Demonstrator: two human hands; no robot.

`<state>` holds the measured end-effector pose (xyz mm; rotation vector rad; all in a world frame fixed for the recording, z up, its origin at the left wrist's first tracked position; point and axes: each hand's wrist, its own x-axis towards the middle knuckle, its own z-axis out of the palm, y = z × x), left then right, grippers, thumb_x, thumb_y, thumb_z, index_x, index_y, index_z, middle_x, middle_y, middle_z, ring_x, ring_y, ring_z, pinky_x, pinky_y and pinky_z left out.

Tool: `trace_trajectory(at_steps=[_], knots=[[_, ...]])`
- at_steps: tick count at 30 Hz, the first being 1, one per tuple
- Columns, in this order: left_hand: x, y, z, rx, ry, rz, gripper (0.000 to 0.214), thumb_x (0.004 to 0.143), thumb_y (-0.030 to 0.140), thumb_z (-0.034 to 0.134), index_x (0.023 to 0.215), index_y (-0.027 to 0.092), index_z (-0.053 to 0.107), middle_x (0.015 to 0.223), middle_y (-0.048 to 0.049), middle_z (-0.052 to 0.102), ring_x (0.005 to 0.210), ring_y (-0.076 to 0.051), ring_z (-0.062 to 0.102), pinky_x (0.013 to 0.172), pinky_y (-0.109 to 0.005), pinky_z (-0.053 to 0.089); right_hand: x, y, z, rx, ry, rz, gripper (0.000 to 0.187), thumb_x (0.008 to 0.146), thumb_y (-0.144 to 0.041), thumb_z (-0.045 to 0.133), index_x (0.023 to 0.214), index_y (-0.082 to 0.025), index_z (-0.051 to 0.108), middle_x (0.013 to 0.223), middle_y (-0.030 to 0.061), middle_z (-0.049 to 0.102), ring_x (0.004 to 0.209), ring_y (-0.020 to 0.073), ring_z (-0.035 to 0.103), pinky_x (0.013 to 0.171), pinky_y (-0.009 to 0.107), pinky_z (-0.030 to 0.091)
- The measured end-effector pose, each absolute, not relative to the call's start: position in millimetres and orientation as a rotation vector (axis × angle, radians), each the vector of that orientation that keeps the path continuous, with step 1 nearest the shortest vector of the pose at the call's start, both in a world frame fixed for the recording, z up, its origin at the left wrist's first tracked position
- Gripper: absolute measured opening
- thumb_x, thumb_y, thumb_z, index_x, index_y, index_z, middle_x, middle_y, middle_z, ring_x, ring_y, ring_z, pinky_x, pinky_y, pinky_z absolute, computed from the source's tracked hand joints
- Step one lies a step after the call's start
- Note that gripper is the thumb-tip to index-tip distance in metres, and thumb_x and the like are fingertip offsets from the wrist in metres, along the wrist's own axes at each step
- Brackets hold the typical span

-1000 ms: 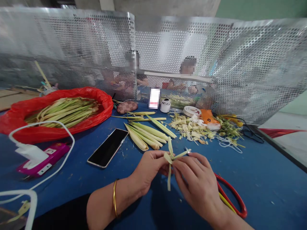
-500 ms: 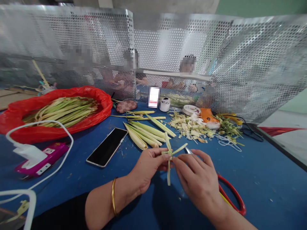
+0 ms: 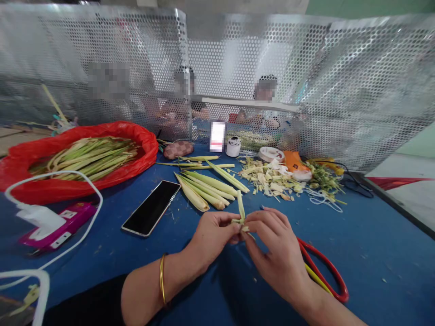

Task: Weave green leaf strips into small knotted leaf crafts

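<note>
Pale green leaf strips (image 3: 241,206) cross in a small knot between my two hands, with one strip standing up. My left hand (image 3: 215,233) pinches the knot between thumb and fingers. On the other side, my right hand (image 3: 273,246) has its thumb and fingertips closed on a strip end at the knot; the fingers partly cover it. Red-handled scissors (image 3: 335,271) with a yellow inner edge pass beneath my right hand, and a bit of blade tip shows above its fingers. Whether that hand also grips them I cannot tell.
Thick leaf stalks (image 3: 210,188) lie beyond my hands, near a dark phone (image 3: 152,208). A red bag (image 3: 147,145) holds long strips. A purple power strip (image 3: 73,222) sits left. Leaf scraps (image 3: 263,179) and a tape roll (image 3: 271,154) lie before the perforated metal screen (image 3: 238,59).
My right hand has shifted slightly left and up, closer to the knot. The strips that stuck out rightward and downward are now folded in or hidden by its fingers.
</note>
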<state>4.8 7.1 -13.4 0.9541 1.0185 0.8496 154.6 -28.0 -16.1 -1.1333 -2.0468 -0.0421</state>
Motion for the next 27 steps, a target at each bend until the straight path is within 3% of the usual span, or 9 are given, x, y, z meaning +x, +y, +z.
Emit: trace_trajectory(at_steps=[8,13,19,27], knots=[[3,10,-13,1.043,1.032,0.780,0.020,0.067,0.019,0.068,0.084,0.011,0.074,0.060,-0.0026,0.070,0.059,-0.014,0.064,0.062,-0.025,0.049,157,-25,-20,-1.441,-1.693,0.612,0.017,0.085,-0.026,0.053,0.069,-0.021,0.055,0.070,0.0010,0.060,0.069,0.0186,0.055,0.066,0.030,0.041],[3,9,-8,1.079,1.067,0.763,0.018,0.069,0.017,0.064,0.082,0.010,0.073,0.060,-0.0041,0.070,0.060,-0.014,0.064,0.064,-0.025,0.050,158,-20,-21,-1.473,-1.500,0.830,0.018,0.080,-0.031,0.056,0.066,-0.020,0.055,0.064,-0.0006,0.058,0.063,0.0159,0.050,0.061,0.028,0.039],[3,9,-14,1.031,1.001,0.845,0.032,0.060,0.021,0.078,0.090,0.012,0.070,0.063,0.0007,0.067,0.060,-0.012,0.061,0.062,-0.023,0.049,153,-18,-27,-1.417,-1.215,1.050,0.021,0.075,-0.036,0.064,0.067,-0.019,0.055,0.062,-0.0020,0.055,0.059,0.0132,0.046,0.056,0.026,0.037],[5,7,-20,1.047,1.073,0.828,0.024,0.069,0.025,0.074,0.089,0.013,0.072,0.072,-0.0016,0.070,0.068,-0.014,0.063,0.069,-0.025,0.050,145,-19,-31,-1.396,-1.116,1.041,0.022,0.072,-0.035,0.068,0.064,-0.018,0.056,0.060,-0.0025,0.056,0.058,0.0126,0.047,0.055,0.024,0.038]])
